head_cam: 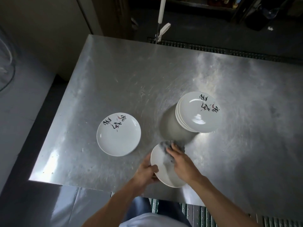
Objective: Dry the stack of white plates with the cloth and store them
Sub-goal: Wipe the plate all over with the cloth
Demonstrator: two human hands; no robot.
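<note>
- Head view: a steel desk (114, 71) fills the middle, its surface scratched and shining under the light.
- The left hand (146, 172) grips the near-left rim of a white plate (158, 155). The thumb lies on the upper face and the fingers curl under the edge.
- This plate is held tilted above the near edge of the desk, in front of the person.
- The right hand (181, 162) lies on the plate's face with fingers nearly straight, and it presses a grey cloth (171, 144) against the far part of the plate. The cloth is bunched around the fingertips and a little blurred.
- A stack of plates (199, 112) stands on the desk further away and to the right, well apart from the hands. The top plate shows black brush writing and small leaves.
- A low pile of plates (118, 134) with the same writing lies on the left part of the desk, near the held plate but not touching it. How many plates are in it I cannot tell.
- Behind the desk a white pole (161, 10) stands upright, and a dark floor grating (213, 48) runs along the far edge.
</note>
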